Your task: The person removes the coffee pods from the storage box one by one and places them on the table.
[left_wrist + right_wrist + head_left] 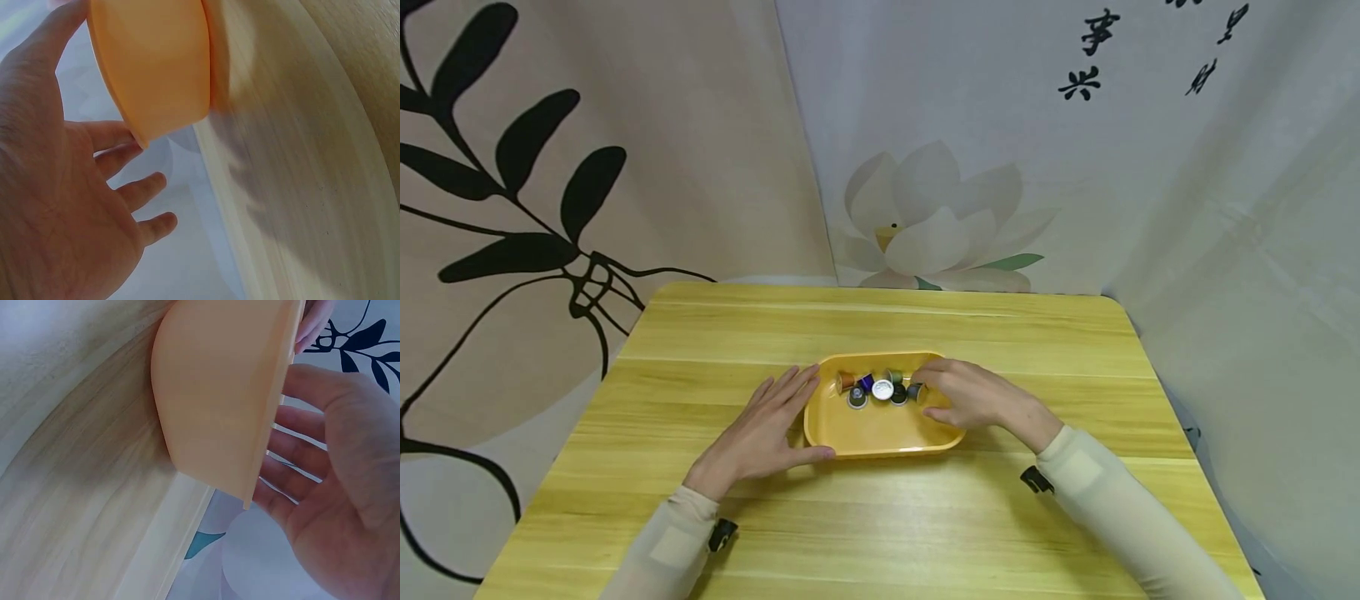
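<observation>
A yellow tray point(880, 442) lies on the wooden table. Inside, along its far half, several small coffee capsules are bunched together: an orange capsule point(844, 382), a blue capsule point(867, 383), a white-faced capsule point(882, 390) and darker ones. My left hand point(763, 429) rests against the tray's left end, fingers extended, thumb at the front left corner; fingertips touch the rim in the left wrist view. Over the right end reaches my right hand point(970, 392), its fingertips beside a dark grey capsule point(915, 392), thumb spread apart. The tray wall hides these fingertips in the right wrist view.
The wooden table point(925, 533) extends around the tray on all sides, its far edge meeting a printed curtain point(940, 100). A dark wrist camera point(722, 535) sits by the left cuff, another camera point(1037, 479) by the right cuff.
</observation>
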Tool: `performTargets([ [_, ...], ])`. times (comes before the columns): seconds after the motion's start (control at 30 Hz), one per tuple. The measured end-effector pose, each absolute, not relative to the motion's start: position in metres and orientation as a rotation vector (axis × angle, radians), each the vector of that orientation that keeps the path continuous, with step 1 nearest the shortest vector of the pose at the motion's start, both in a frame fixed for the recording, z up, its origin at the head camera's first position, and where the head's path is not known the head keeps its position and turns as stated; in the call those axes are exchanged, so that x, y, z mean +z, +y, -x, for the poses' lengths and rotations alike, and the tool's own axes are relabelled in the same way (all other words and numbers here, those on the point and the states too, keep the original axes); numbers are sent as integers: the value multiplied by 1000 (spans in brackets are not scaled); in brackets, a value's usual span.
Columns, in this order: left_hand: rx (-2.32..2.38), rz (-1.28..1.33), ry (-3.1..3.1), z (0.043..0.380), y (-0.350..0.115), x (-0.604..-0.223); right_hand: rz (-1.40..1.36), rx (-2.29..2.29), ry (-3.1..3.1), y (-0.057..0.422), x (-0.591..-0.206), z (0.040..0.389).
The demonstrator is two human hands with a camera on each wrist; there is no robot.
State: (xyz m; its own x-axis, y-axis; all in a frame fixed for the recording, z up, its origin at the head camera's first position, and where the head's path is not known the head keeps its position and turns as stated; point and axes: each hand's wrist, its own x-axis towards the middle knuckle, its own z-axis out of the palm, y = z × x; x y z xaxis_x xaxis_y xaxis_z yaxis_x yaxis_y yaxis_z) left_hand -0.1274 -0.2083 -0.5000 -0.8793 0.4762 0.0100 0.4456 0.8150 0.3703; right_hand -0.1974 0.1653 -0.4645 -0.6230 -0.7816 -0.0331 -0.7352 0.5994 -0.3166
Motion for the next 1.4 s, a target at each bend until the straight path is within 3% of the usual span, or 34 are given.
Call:
performTargets([
  [0.37, 561, -745, 2912, 128, -210, -501, 1176, -418, 2567, 153, -470, 205],
  [1.4, 550, -752, 2922, 128, -209, -499, 1260, -361, 2571, 141, -485, 210],
])
